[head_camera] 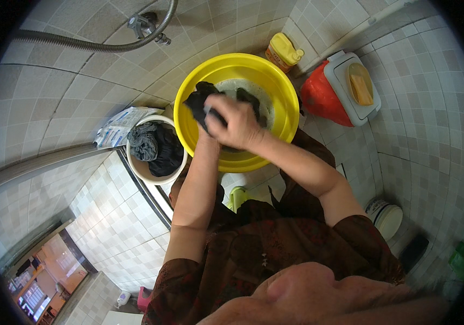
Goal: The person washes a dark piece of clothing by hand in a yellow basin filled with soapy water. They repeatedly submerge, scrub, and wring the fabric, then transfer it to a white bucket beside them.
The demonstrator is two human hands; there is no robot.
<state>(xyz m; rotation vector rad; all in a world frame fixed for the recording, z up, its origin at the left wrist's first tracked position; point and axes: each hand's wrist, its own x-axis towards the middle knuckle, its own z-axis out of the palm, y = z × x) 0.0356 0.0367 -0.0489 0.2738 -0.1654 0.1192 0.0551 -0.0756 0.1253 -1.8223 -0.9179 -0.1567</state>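
Observation:
Over a yellow plastic basin (285, 134) of sudsy water, my right hand (234, 124) is closed on a bunched black cloth (201, 99), blurred by motion. My left hand (206, 132) is mostly hidden beneath the right hand and the cloth; its wrist shows at the basin's near left part, and the cloth lies over it. Another dark piece of fabric (248, 99) rises out of the suds to the right of my hands.
A white bucket (131, 170) with grey and black clothes stands left of the basin, beside a plastic packet (120, 126). Behind the basin is a yellow jug (283, 50). A lidded bin (339, 81) with a red bag stands right. A metal hose (114, 48) hangs upper left.

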